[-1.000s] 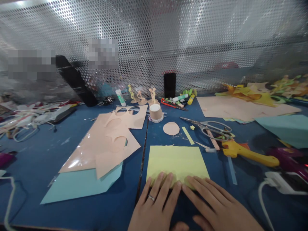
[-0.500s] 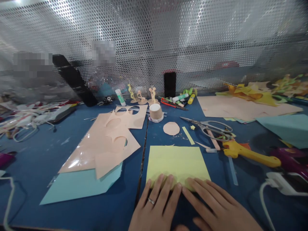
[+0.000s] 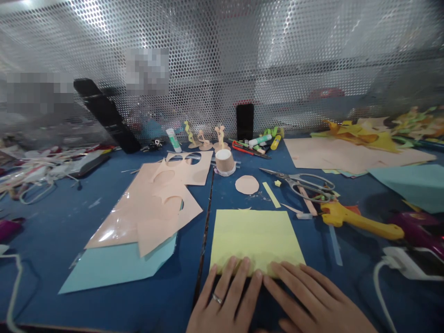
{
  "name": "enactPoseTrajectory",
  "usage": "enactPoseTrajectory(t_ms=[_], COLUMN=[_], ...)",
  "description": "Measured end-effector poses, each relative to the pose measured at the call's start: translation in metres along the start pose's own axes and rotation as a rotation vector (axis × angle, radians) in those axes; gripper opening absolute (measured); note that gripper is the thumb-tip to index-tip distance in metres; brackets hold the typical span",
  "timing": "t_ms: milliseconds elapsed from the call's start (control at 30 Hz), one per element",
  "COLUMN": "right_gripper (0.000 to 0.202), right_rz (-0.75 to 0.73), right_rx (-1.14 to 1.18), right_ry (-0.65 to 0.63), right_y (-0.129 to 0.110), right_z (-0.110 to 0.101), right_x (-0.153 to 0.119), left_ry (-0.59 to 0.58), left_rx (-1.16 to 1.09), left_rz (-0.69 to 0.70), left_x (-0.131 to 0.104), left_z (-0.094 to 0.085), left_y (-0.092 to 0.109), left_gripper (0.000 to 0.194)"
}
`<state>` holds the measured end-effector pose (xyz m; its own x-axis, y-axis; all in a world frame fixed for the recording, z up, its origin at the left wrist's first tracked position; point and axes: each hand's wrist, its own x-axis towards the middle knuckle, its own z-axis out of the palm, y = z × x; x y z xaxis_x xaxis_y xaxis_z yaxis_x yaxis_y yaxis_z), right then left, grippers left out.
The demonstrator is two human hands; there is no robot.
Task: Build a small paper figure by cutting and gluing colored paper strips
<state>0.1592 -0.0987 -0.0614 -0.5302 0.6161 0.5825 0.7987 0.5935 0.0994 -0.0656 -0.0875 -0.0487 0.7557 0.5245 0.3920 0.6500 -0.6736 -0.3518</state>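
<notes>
A sheet of yellow paper [image 3: 255, 236] lies flat on the blue table in front of me. My left hand [image 3: 229, 296], with a ring on one finger, rests its outstretched fingertips on the near edge of the sheet. Beside it, my right hand [image 3: 308, 296] lies with fingers spread on the same edge, toward the right corner. The two index fingertips almost meet at the middle of that edge. Beyond the sheet are a pale round paper disc [image 3: 247, 184], a narrow yellow strip [image 3: 271, 194] and a small yellow paper star [image 3: 278, 183].
Scissors [image 3: 301, 182] and a yellow-handled glue gun [image 3: 360, 223] lie to the right. Cut peach paper [image 3: 149, 203] covers blue paper [image 3: 118, 270] on the left. A paper cup [image 3: 225, 161], small paper figures [image 3: 204, 139] and a phone [image 3: 244, 121] stand near the perforated metal screen [image 3: 294, 69].
Both hands have slid slightly toward me along the near edge of the yellow paper, with their fingers still outstretched. The sheet itself has hardly moved.
</notes>
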Motion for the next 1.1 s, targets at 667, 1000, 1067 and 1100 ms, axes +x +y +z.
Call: enactPoseTrajectory(t_ms=[667, 1000, 1067, 1100], right_gripper=[0.04, 0.042, 0.043, 0.043], right_rz=[0.027, 0.006, 0.005, 0.004], right_rx=[0.001, -0.027, -0.03, -0.032], right_ry=[-0.004, -0.012, -0.011, -0.011], right_y=[-0.006, -0.004, -0.005, -0.005], right_z=[-0.001, 0.0, 0.0, 0.0], right_x=[-0.002, -0.001, 0.0, 0.001], left_ry=[0.003, 0.002, 0.009, 0.015], left_rx=[0.001, -0.039, -0.03, -0.034], left_rz=[-0.002, -0.054, -0.034, -0.055], left_x=[-0.003, -0.005, -0.004, -0.003], left_z=[0.001, 0.006, 0.005, 0.005], left_y=[0.002, 0.008, 0.007, 0.007], left_gripper=[0.053, 0.054, 0.057, 0.056])
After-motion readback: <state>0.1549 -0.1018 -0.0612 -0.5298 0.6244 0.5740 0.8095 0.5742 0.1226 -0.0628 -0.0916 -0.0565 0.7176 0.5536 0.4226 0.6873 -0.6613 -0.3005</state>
